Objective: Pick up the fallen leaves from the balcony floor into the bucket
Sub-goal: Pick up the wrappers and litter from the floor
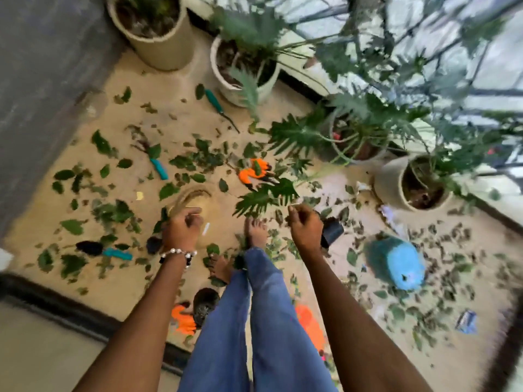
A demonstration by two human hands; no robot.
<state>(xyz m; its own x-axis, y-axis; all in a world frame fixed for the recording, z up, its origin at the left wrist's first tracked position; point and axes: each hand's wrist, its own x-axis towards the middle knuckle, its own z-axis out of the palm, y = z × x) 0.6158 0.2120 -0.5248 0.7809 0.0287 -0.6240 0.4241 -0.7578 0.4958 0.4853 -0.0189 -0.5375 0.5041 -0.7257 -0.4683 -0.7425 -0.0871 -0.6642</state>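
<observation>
head view, looking straight down at a balcony floor (135, 281), tan, blurred by motion. fallen leaves (195, 161) lie scattered over most of it, green ones thick in the middle and left, duller, browner ones thick at right around a blue bucket (396, 264). the bucket lies on the floor right of the legs, its pale blue flat face turned up toward the camera; whether it is tipped or upside down i cannot tell.

left hand (182, 229) hangs over the floor with fingers curled in; something thin and pale shows near the knuckles, but whether the grip has hold of it i cannot tell. a beaded bracelet (178, 254) sits on that wrist. right hand (305, 226) also has fingers curled, and a thin pale sliver shows at the fingertips; too blurred to say whether it is pinched. a small black pot (332, 232) lies just beside that hand.

bare feet (256, 232) and blue jeans (254, 321) stand among the leaves. orange gloves (253, 171) lie ahead of the feet. teal-handled tools (160, 168) lie among the leaves at left. potted plants (243, 63) line the far edge along a railing.
</observation>
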